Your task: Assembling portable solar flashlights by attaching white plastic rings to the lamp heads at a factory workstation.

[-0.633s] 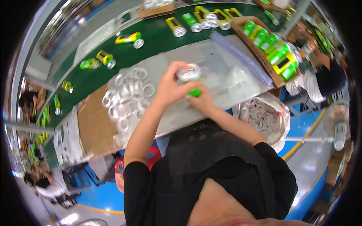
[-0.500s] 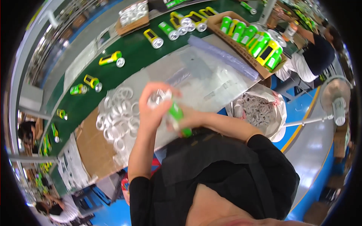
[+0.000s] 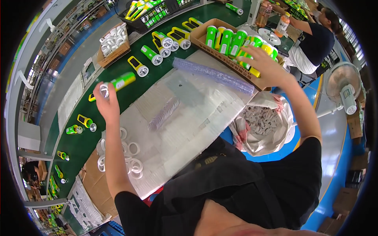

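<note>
My left hand is closed round the clear lens end of a green flashlight, held tilted above the green belt at the left. My right hand reaches over a cardboard box of green and yellow flashlights at the back right. Its fingers are spread and touch or hover just over a yellow-green flashlight in that box; contact is hard to make out. White rings lie loose beside my left forearm, which hides part of them. A row of nested clear rings rests on the work surface.
A long bubble-wrap roll lies before the box. Several flashlights stand or lie along the green belt. A sack of grey-white rings is at the right, near a fan. A co-worker sits beyond.
My hands have parted from the middle. The left has moved far left with a green flashlight; the right has gone to the cardboard box. The view has shifted.
</note>
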The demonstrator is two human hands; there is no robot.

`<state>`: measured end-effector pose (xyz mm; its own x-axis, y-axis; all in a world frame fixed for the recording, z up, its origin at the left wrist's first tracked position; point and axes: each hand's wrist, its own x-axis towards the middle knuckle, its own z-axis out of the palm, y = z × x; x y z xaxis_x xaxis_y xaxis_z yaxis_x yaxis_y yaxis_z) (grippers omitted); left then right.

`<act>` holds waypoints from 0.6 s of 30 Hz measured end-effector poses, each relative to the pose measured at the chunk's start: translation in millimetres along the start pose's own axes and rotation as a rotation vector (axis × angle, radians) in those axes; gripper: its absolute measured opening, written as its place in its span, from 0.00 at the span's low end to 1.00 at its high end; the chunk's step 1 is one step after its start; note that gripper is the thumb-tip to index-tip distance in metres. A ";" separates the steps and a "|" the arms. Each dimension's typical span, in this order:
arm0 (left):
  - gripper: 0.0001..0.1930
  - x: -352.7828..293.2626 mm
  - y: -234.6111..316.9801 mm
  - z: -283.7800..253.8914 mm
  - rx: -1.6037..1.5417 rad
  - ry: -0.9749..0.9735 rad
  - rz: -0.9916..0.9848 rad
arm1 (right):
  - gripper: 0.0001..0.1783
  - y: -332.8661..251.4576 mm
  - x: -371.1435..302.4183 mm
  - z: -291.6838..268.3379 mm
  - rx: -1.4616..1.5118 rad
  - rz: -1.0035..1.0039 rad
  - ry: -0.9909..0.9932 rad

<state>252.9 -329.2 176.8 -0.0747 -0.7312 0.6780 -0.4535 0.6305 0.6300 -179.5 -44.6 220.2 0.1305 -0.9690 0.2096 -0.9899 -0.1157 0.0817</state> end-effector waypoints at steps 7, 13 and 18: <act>0.21 6.0 -117.6 83.2 0.355 -0.308 0.178 | 0.61 68.1 9.4 6.8 -0.259 -0.017 -0.426; 0.22 21.7 -142.0 41.7 0.671 -0.210 0.073 | 0.50 71.8 34.2 4.2 -0.125 -0.161 -0.394; 0.32 55.7 -173.6 24.8 0.912 -0.312 -0.383 | 0.46 74.7 20.0 13.1 -0.084 -0.200 -0.226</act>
<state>305.5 -485.9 95.8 0.0483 -0.9579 0.2831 -0.9857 0.0000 0.1682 -251.5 -75.5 217.7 0.2979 -0.9538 -0.0400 -0.9365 -0.3001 0.1815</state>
